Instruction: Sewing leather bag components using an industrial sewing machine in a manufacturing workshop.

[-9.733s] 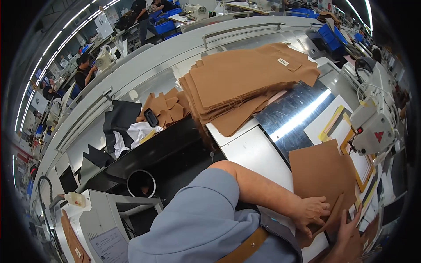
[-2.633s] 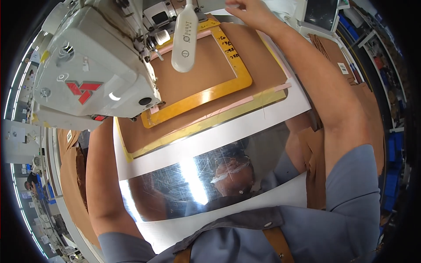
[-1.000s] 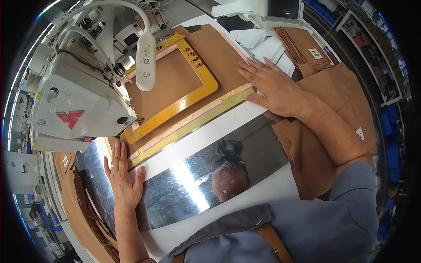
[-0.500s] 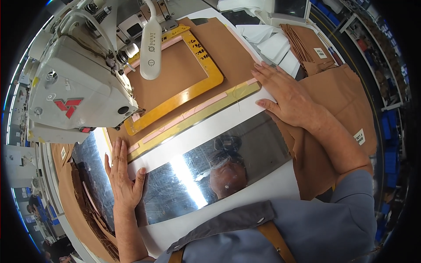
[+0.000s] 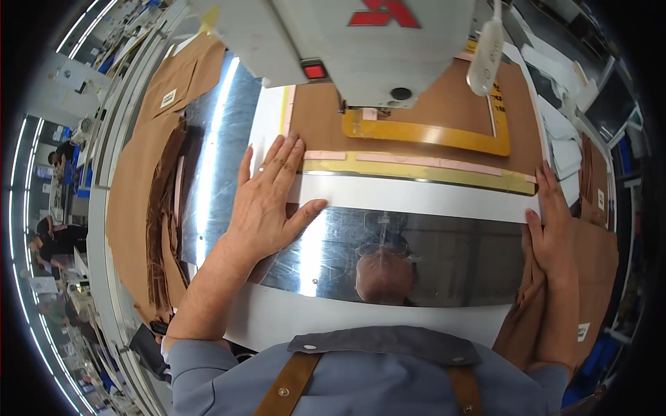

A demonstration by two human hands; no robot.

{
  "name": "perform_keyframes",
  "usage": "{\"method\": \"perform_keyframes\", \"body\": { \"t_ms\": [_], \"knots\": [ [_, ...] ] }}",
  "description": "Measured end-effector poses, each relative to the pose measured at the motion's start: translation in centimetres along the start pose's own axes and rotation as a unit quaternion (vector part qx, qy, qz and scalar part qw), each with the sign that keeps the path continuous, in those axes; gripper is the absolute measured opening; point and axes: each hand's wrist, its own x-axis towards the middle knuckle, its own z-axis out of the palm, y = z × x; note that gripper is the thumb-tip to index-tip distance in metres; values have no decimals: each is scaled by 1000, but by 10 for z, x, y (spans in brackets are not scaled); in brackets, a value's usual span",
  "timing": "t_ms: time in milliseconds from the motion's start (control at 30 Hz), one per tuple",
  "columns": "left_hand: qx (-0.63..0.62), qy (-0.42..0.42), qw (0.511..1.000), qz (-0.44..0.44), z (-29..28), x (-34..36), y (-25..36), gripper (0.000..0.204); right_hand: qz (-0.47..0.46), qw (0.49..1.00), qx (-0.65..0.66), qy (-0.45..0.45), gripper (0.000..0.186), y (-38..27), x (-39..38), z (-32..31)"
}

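Note:
My left hand [image 5: 267, 197] lies flat with its fingers stretched, a ring on one of them. Its fingertips touch the left end of a yellow strip with pink pieces [image 5: 416, 165], beside the brown fabric panel [image 5: 319, 118]. At the strip's right end my right hand [image 5: 553, 225] rests with fingers extended and close together, holding nothing. The strip runs along the near edge of the fabric on a white sheet [image 5: 416, 197]. A yellow clamp frame [image 5: 444, 137] lies over the fabric, partly hidden by the grey sewing machine head [image 5: 388, 48].
Beneath the white sheet is a shiny metal plate [image 5: 444, 260] with reflections. Brown fabric pieces are stacked at the left [image 5: 142, 215]; more brown fabric [image 5: 593, 277] hangs by my right forearm. A white handheld-shaped lamp [image 5: 487, 59] hangs at the upper right. People work in the far left background.
The view has swung leftward, so the machine head now fills the upper middle. Both hands stay by the strip's ends, fingers still flat.

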Motion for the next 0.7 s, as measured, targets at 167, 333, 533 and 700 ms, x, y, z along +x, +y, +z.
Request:
{"method": "perform_keyframes", "body": {
  "t_ms": [167, 333, 533, 700],
  "knots": [
    [16, 4, 1000, -18, -3, -3, -1, 88, -7, 999, -27, -17, 60, 0, 4, 0],
    [51, -8, 999, -16, 1, -1, -4, 89, -1, 999, -50, -19, 60, 1, 2, 3],
    [-11, 37, 999, -20, 6, -4, -6, 91, -3, 999, -42, -11, 59, -1, 4, 3],
    [4, 1, 1000, -22, 3, -3, -5, 91, 3, 999, -38, -18, 57, 0, 2, 1]
  ]
}}
